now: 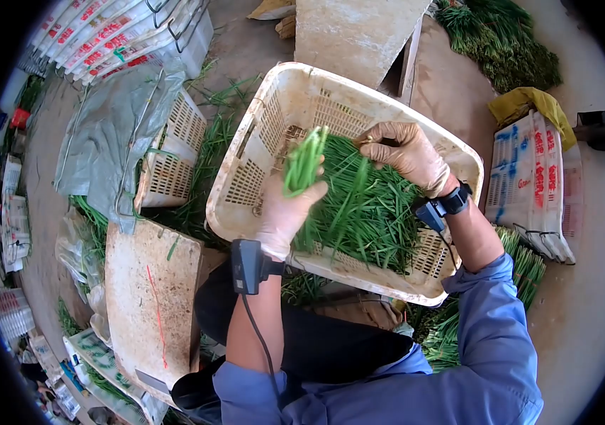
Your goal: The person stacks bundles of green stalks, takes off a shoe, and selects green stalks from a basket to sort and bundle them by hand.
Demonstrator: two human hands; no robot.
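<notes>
My left hand (289, 209), in a thin pale glove, is wrapped around a small bunch of garlic chives (305, 161), its pale cut ends pointing up. My right hand (405, 152), gloved too and stained brown, has thumb and fingers pinched together to the right of the bunch. What sits in that pinch is too small to make out. Both hands are above a dirty white plastic crate (281, 85) with slotted sides. A loose heap of green chives (373, 219) lies inside it, under and between my hands. Each wrist wears a strapped black device.
A stained board (150, 297) stands at left, near a crate (175, 152) partly covered by grey plastic sheeting (100, 149). Stacked white crates (129, 35) rise at upper left. More chives (501, 42) lie on the floor at upper right, above upright crates (529, 177) with a yellow cloth.
</notes>
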